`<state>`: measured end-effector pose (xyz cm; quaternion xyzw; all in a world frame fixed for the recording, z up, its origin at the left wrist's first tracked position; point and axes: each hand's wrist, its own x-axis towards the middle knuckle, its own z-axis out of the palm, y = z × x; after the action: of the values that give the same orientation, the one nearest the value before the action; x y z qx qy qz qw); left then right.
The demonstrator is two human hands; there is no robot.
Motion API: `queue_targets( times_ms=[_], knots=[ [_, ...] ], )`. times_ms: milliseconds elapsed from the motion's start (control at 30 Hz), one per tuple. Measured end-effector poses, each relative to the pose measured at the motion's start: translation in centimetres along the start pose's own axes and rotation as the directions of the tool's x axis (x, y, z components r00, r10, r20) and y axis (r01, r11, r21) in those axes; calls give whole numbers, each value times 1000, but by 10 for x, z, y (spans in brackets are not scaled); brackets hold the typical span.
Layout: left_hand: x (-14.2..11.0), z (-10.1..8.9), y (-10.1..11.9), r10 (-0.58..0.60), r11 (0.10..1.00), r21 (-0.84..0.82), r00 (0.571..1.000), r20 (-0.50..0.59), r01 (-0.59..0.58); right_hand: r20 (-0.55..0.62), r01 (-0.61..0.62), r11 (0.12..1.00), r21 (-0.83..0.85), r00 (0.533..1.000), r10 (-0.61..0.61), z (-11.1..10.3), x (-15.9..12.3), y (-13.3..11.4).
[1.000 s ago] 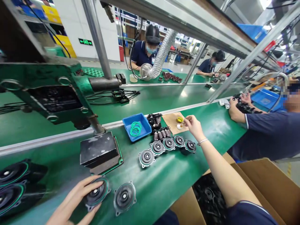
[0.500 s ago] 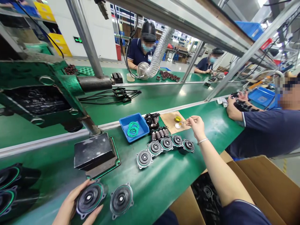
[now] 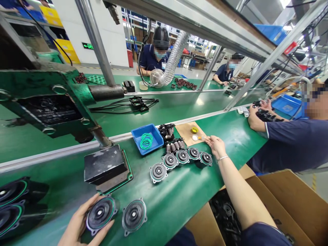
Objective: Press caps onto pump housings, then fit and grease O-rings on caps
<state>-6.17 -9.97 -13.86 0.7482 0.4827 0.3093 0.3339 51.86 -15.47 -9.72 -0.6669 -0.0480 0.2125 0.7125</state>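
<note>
While loose rings [image 3: 146, 141] occupy the blue tray [image 3: 155, 146], the left hand [image 3: 74, 225] grips a ring-fitted housing [image 3: 99, 213], and the right hand [image 3: 216, 147], right of the tray, pinches a slender tool [image 3: 203, 137].

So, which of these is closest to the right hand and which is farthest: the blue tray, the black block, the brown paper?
1. Brown paper: nearest, just left of the right hand.
2. Blue tray: farther left, past the paper.
3. Black block: farthest, left of the tray.
</note>
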Motion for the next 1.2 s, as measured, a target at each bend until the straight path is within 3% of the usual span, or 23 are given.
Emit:
queue_targets(
  times_ms=[167, 300, 400, 533, 600, 667, 767, 833, 900, 1000, 1200],
  knots=[
    [4, -2, 2, -22, 1000, -20, 1000, 7, 22, -27, 64, 998, -9, 998, -65, 2, -6, -4],
    [7, -6, 19, -42, 997, -56, 998, 49, 44, -23, 206, 978, -12, 978, -207, 8, -24, -22],
    [5, -13, 39, -22, 989, -145, 993, 113, 38, 36, 357, 934, 21, 933, -358, 20, -58, -47],
    [-1, -24, 55, 43, 969, -247, 960, 276, 28, 228, 466, 879, 98, 849, -476, 50, -134, -75],
    [-4, -27, 55, 59, 955, -296, 953, 297, 33, 378, 541, 835, 99, 756, -535, 66, -182, -78],
    [-7, -27, 53, 71, 936, -350, 954, 292, 37, 596, 557, 828, 67, 643, -481, 83, -231, -73],
    [-11, -25, 46, 110, 905, -426, 958, 265, 14, 879, 493, 868, 62, 385, -282, 112, -288, -54],
    [-13, -23, 42, 137, 889, -457, 961, 240, -13, 959, 459, 886, 72, 212, -188, 133, -311, -38],
    [-14, -22, 39, 154, 880, -475, 964, 218, -33, 988, 448, 891, 75, 91, -128, 152, -324, -25],
    [-13, -23, 37, 163, 873, -485, 963, 217, -39, 998, 454, 889, 56, 1, -63, 170, -333, -12],
    [-11, -28, 39, 156, 885, -464, 961, 230, -33, 998, 485, 875, 1, -53, 28, 183, -339, -9]
  ],
)
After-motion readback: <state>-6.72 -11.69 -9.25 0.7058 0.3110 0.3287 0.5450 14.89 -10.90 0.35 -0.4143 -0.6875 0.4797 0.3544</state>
